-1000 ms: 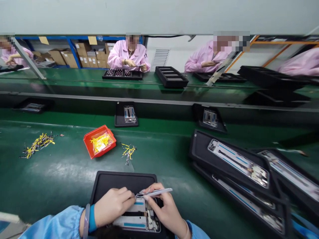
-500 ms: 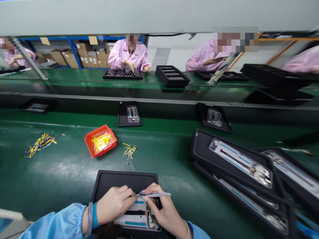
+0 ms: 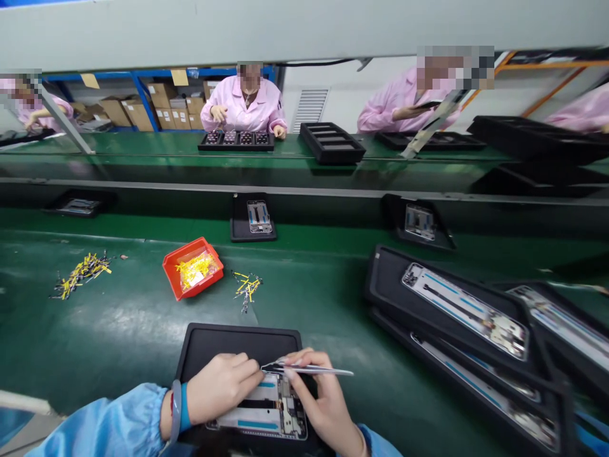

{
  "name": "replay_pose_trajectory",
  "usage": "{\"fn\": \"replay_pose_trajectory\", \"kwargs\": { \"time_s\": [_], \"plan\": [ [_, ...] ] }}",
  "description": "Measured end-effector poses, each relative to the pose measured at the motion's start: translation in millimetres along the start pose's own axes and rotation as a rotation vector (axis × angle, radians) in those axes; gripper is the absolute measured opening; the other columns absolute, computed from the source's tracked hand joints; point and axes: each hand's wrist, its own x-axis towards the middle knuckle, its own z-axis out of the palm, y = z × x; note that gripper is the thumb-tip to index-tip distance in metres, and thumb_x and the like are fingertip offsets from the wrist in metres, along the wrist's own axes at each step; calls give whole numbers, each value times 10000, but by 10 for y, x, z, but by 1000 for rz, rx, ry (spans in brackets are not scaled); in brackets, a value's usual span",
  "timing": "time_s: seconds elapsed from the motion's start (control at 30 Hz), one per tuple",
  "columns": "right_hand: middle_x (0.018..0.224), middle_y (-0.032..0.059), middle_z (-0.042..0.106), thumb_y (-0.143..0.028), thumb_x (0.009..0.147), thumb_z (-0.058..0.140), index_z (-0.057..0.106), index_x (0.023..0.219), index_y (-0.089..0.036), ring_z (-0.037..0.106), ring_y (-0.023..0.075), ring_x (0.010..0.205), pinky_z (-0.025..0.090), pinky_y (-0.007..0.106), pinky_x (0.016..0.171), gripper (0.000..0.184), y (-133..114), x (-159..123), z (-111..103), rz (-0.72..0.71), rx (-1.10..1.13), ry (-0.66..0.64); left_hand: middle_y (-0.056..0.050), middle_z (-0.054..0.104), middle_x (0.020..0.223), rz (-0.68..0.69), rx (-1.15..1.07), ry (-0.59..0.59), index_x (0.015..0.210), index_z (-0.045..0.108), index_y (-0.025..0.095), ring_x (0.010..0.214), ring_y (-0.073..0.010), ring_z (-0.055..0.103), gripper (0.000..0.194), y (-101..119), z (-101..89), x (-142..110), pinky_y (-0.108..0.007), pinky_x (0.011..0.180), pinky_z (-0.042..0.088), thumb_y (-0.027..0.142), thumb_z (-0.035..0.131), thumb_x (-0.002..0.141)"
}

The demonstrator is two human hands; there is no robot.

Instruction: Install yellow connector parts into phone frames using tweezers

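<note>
In front of me a phone frame (image 3: 259, 417) with blue strips and a circuit board lies in a black tray (image 3: 242, 336). My right hand (image 3: 320, 397) pinches metal tweezers (image 3: 335, 370), their handle pointing right and their tips at the frame's far edge. Over the left part of the frame rests my left hand (image 3: 223, 387), fingers curled and pressed together beside the tweezer tips. Whatever sits between those left fingertips is hidden.
A red bin (image 3: 217, 273) holds yellow strips; small yellow-and-black piles (image 3: 83, 276) lie nearby. Stacked trays (image 3: 387, 279) with phone frames stand at right. More trays (image 3: 239, 222) sit along the belt beyond. Co-workers in pink (image 3: 242, 105) sit opposite.
The tweezers' handle has swung right and flatter in my right hand. My left hand has barely moved. The far trays have shifted slightly right. A co-worker's hand has lifted off a tray.
</note>
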Motion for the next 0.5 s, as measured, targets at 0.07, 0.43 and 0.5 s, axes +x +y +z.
{"fn": "replay_pose_trajectory", "kwargs": {
  "time_s": [0.07, 0.43, 0.5],
  "plan": [
    [858, 33, 616, -274, 974, 512, 512, 961, -257, 636, 180, 807, 528, 274, 730, 21, 1, -12, 18, 6, -19, -75, -15, 576, 755, 13, 19, -5, 920, 523, 125, 618, -148, 519, 424, 8, -2, 5, -269, 520, 389, 173, 116, 1028],
    [848, 29, 616, -287, 986, 482, 506, 963, -246, 643, 166, 784, 529, 253, 715, 53, 34, -38, 39, -29, -131, -107, 5, 552, 709, -7, 17, 73, 856, 507, 151, 580, -128, 478, 350, -2, 120, -75, -266, 449, 321, 155, 205, 1033],
    [836, 27, 621, -292, 986, 482, 510, 957, -244, 647, 164, 773, 531, 249, 708, 63, 32, -38, 42, -44, -152, -105, 9, 548, 707, -12, 15, 78, 844, 503, 155, 573, -126, 475, 344, -1, 129, -69, -266, 449, 319, 157, 215, 1032]
  ]
}}
